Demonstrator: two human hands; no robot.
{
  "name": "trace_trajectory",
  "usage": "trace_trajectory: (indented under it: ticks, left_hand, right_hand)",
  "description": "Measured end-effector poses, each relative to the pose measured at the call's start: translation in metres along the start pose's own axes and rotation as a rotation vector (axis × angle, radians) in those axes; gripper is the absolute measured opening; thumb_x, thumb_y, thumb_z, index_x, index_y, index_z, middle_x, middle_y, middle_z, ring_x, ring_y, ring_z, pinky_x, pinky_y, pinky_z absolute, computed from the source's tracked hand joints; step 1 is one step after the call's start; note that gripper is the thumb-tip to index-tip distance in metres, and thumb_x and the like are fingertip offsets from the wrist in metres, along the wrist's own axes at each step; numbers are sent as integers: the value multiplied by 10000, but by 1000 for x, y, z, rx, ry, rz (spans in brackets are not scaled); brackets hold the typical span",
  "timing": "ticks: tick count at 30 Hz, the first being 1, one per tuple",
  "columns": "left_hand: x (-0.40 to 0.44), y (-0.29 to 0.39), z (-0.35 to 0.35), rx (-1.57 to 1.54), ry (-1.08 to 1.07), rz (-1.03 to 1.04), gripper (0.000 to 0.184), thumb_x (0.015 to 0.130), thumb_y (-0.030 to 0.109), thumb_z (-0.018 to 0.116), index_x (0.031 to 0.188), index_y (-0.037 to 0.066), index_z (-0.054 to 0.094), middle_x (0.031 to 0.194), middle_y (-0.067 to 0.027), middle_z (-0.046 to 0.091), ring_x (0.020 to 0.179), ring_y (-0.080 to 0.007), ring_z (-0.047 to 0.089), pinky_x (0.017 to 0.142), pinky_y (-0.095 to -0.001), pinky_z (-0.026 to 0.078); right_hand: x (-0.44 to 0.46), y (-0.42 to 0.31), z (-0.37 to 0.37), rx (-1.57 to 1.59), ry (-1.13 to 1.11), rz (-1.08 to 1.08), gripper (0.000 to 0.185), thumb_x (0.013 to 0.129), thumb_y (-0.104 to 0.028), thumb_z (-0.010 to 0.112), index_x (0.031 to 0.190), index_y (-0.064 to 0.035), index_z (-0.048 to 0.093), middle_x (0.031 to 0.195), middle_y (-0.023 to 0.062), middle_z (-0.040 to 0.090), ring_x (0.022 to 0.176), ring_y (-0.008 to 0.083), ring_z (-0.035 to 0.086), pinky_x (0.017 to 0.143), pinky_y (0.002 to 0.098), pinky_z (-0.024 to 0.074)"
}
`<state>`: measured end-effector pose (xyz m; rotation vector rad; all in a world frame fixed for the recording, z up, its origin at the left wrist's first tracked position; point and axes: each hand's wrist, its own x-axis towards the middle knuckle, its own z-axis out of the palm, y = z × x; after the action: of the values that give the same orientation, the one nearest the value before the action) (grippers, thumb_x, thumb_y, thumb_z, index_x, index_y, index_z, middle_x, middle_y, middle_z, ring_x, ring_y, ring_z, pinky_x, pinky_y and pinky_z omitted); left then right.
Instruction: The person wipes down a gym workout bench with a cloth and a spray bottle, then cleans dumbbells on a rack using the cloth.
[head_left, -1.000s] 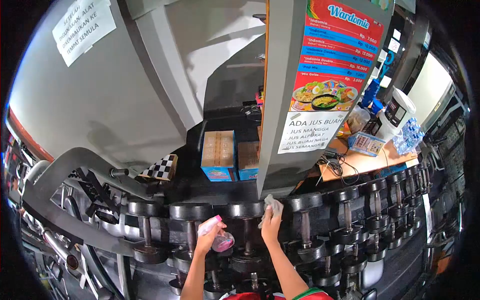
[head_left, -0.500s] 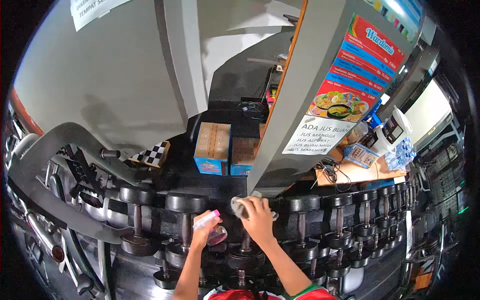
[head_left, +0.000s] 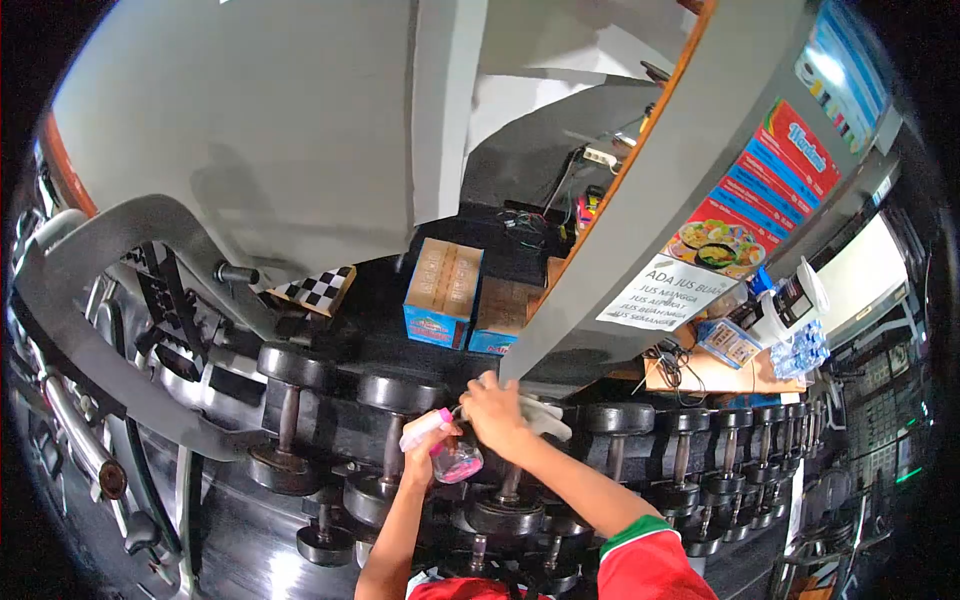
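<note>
My left hand (head_left: 426,450) is wrapped round the neck of a clear spray bottle (head_left: 459,463) with a pink-and-white head and some pink liquid at its bottom. Close beside the bottle's nozzle, my right hand (head_left: 494,412) grips a pale grey cloth (head_left: 545,418), part of which sticks out to the right. Its fingers are bent, and some of the cloth is hidden behind them. Both hands are above a black dumbbell (head_left: 504,514) on the rack; its upper end is covered by the right hand and cloth.
Several dumbbells (head_left: 616,420) line the rack on both sides. A grey machine frame (head_left: 150,400) curves in from the left. Behind the rack stand a grey pillar (head_left: 590,300), cardboard boxes (head_left: 443,290) and a wooden table (head_left: 668,374) with tubs and cables.
My right hand with the cloth has come closer to the spray bottle, its back now turned more to me. The view has shifted, so the surroundings appear tilted and farther right.
</note>
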<state>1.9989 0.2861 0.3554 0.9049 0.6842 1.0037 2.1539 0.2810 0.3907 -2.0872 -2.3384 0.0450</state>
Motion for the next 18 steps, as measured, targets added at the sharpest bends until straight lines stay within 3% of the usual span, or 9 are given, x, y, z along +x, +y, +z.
trace_trajectory:
  ticks: [3, 6, 10, 12, 15, 17, 18]
  left_hand:
    - [-1, -4, -2, -101, 2, -23, 208, 820, 195, 632, 809, -13, 633, 740, -97, 649, 573, -147, 565, 538, -274, 439]
    - [1, -9, -5, -159, -23, -40, 196, 817, 184, 632, 823, -11, 610, 755, -108, 645, 565, -154, 569, 554, -284, 453]
    - [1, -7, -3, -224, 2, -77, 197, 816, 185, 623, 825, -11, 610, 748, -109, 642, 558, -159, 567, 562, -289, 457]
    - [0, -1, 0, -175, -5, -105, 277, 808, 266, 595, 769, -8, 614, 707, -109, 591, 569, -183, 526, 595, -318, 433]
    - [-1, 1, 0, -170, -13, -111, 281, 805, 264, 587, 754, -10, 625, 736, -112, 604, 581, -184, 528, 604, -323, 433]
    - [2, -8, -6, -228, -31, -76, 224, 819, 207, 614, 775, -11, 641, 757, -116, 644, 557, -171, 560, 578, -300, 461]
    - [2, -7, -4, -244, -25, -89, 224, 820, 208, 614, 779, -11, 643, 761, -115, 646, 564, -170, 560, 583, -302, 461]
  right_hand:
    - [-9, 22, -48, 84, -159, 67, 254, 722, -132, 664, 967, -180, 707, 1025, 24, 613, 1050, 254, 539, 801, 438, 505]
    - [-9, 41, -71, 161, -272, 125, 314, 701, -135, 698, 1009, -200, 705, 1022, 23, 620, 1032, 263, 552, 838, 384, 525]
    - [4, 33, -47, 71, -192, 25, 271, 702, -141, 693, 970, -176, 716, 968, 39, 624, 1021, 273, 555, 810, 406, 524]
    - [18, 24, -19, 18, -208, -6, 250, 705, -146, 691, 952, -161, 721, 967, 38, 623, 1017, 283, 553, 801, 408, 522]
    - [41, 11, 28, -104, -256, -36, 185, 727, -173, 671, 897, -136, 735, 988, 29, 635, 1016, 287, 549, 766, 412, 518]
    - [54, 3, 53, -254, -454, -11, 224, 824, -229, 592, 977, -144, 731, 1059, 9, 643, 1078, 253, 516, 725, 490, 488]
    - [63, -6, 55, -296, -556, 110, 249, 851, -264, 571, 1019, -166, 726, 1116, -6, 637, 1103, 244, 498, 736, 508, 464]
